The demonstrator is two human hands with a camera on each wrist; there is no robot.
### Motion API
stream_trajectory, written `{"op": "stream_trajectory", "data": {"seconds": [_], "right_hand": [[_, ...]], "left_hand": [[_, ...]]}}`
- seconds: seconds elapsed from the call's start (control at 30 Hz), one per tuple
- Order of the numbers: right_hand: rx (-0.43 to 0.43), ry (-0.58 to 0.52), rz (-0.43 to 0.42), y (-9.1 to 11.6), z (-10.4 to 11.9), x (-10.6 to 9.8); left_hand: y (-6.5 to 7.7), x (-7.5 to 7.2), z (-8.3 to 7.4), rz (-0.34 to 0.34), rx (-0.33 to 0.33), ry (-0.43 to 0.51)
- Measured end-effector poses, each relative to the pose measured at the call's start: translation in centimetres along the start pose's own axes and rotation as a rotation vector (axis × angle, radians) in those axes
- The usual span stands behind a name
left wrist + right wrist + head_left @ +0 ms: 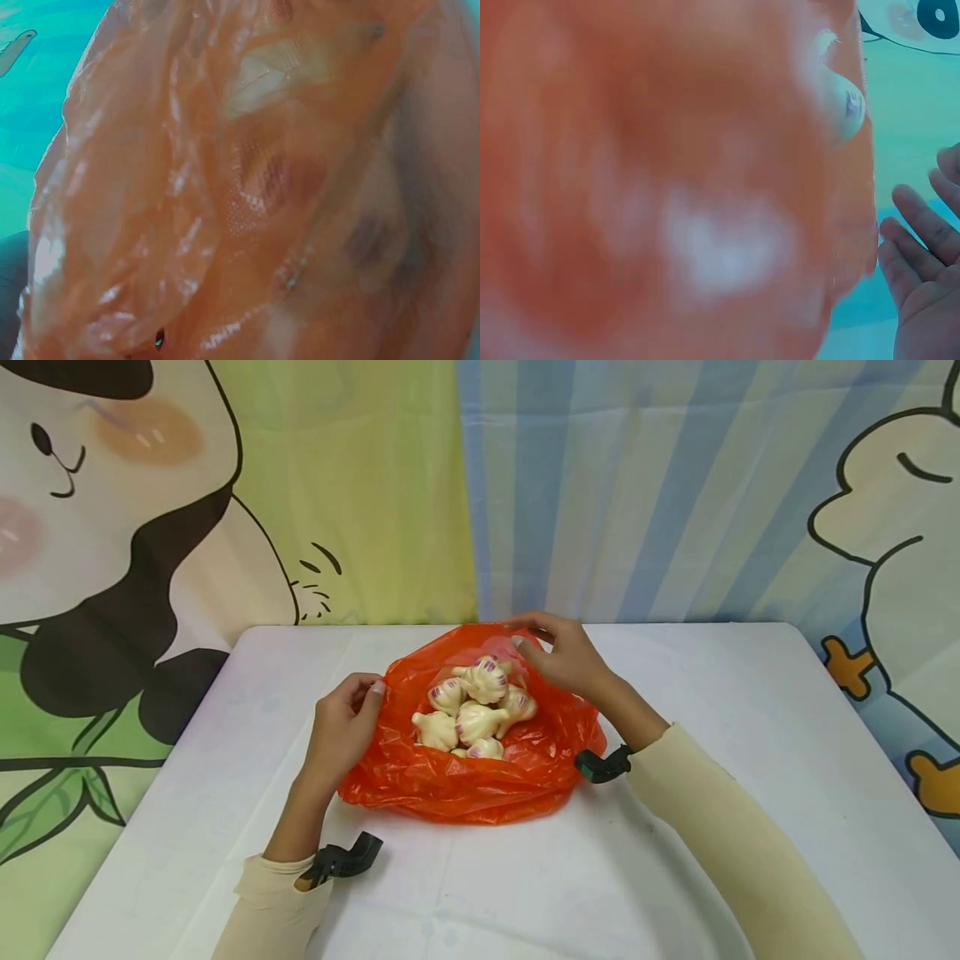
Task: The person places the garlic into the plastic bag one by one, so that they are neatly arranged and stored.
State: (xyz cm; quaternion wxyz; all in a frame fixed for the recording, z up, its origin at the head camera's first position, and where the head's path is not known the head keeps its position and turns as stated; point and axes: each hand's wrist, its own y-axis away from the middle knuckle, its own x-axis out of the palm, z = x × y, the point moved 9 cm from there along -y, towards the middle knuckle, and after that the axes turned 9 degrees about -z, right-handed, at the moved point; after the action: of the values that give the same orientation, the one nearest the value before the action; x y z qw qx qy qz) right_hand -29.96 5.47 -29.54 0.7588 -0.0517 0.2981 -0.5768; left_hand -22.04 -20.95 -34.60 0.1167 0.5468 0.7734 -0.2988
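Note:
A red plastic bag lies on the table with its mouth spread wide. Inside it sits a heap of several garlic bulbs, cream with purple marks. At the bag's left rim, my left hand pinches the plastic between thumb and fingers. My right hand is over the far right rim, its thumb and fingers apart. In the right wrist view, that hand shows loosely extended fingers beside the bag, and one garlic bulb peeks out. Blurred plastic fills most of the left wrist view.
The bag rests on a white table. Behind it hangs a curtain printed with cartoon animals and stripes. A black wrist mount sticks out from the left sleeve, and another mount from the right.

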Motion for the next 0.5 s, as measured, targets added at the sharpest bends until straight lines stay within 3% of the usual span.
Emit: {"op": "stream_trajectory", "data": {"seconds": [0.07,0.3,0.5], "right_hand": [[-0.014,-0.002,-0.033,0.2,0.6,-0.8],[0.003,0.075,-0.109,0.7,-3.4,-3.2],[0.040,0.163,-0.137,1.9,-5.4,-6.3]], "left_hand": [[0.0,0.0,0.1,0.003,-0.006,-0.004],[-0.1,-0.3,0.3,-0.003,-0.019,-0.025],[-0.3,-1.1,0.8,-0.036,-0.016,-0.051]]}}
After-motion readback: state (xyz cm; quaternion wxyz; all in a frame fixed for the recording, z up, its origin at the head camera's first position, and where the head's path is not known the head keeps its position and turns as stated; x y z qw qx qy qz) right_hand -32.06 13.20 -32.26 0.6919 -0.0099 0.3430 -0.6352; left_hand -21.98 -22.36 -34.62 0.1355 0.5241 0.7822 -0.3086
